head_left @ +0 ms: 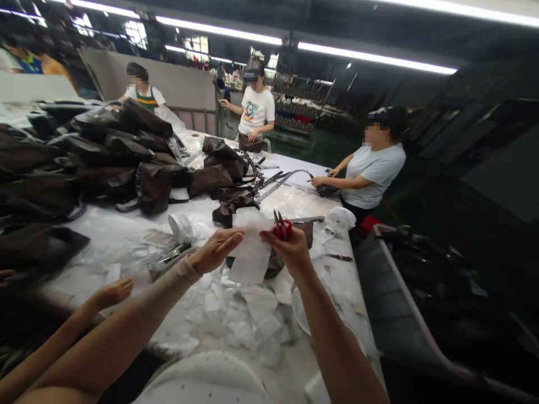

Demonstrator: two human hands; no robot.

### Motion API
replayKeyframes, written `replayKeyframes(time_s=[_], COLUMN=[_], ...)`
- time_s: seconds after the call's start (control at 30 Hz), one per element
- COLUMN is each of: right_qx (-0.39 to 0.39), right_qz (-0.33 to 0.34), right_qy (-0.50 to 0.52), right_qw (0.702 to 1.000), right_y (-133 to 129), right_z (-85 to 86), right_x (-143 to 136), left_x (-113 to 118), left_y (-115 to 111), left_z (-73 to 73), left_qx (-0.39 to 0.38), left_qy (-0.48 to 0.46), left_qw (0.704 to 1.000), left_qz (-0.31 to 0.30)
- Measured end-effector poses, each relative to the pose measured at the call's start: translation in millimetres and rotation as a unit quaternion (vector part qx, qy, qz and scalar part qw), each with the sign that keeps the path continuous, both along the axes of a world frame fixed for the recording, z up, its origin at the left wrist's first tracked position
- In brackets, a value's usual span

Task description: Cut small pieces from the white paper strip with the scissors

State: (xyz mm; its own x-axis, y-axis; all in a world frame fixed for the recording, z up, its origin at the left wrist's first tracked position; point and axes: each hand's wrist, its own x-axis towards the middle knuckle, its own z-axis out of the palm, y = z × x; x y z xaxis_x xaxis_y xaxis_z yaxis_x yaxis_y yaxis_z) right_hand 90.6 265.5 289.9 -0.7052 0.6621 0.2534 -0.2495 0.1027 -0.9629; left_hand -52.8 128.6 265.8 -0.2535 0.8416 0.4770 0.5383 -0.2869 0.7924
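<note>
A thin, whitish see-through sheet [250,266] hangs upright in front of me, held at both sides. My left hand [219,248] pinches its left edge, thumb in front and fingers partly behind it. In my right hand [291,247] is a pair of scissors [281,225] with red handles, blades pointing up; the thumb and fingertips also meet the sheet's right edge. Behind the sheet a dark brown bag [275,265] lies on the table, mostly hidden. Crumpled pale scraps [256,314] cover the tabletop below my hands.
A heap of dark brown bags [113,151] fills the table's left. Small white fans [182,227] stand around the work spot. Another person's hand [115,292] reaches in at left. Co-workers [373,168] stand across the table. A grey bin [391,275] flanks the right edge.
</note>
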Motion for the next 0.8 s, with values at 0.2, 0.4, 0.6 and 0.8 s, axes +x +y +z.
replayKeyframes(time_s=[0.2, 0.4, 0.6, 0.8], right_qx=[0.038, 0.113, 0.129, 0.083], right_qz=[-0.011, -0.051, -0.027, -0.066], right_qy=[0.014, -0.013, -0.024, -0.015], right_qw=[0.999, 0.992, 0.991, 0.994], right_y=[-1, -4, -1, 8], right_z=[-2.4, 5.1, 10.5, -7.2], right_x=[-12, -12, -17, -16], left_x=[11, 13, 11, 14], left_y=[2, 6, 6, 6], left_z=[-4.0, -9.3, -8.8, -1.0], left_qx=[0.028, 0.055, 0.081, 0.082], left_qy=[0.006, -0.006, -0.008, -0.049], left_qw=[1.000, 0.998, 0.996, 0.995], left_qz=[-0.003, 0.042, -0.034, -0.019])
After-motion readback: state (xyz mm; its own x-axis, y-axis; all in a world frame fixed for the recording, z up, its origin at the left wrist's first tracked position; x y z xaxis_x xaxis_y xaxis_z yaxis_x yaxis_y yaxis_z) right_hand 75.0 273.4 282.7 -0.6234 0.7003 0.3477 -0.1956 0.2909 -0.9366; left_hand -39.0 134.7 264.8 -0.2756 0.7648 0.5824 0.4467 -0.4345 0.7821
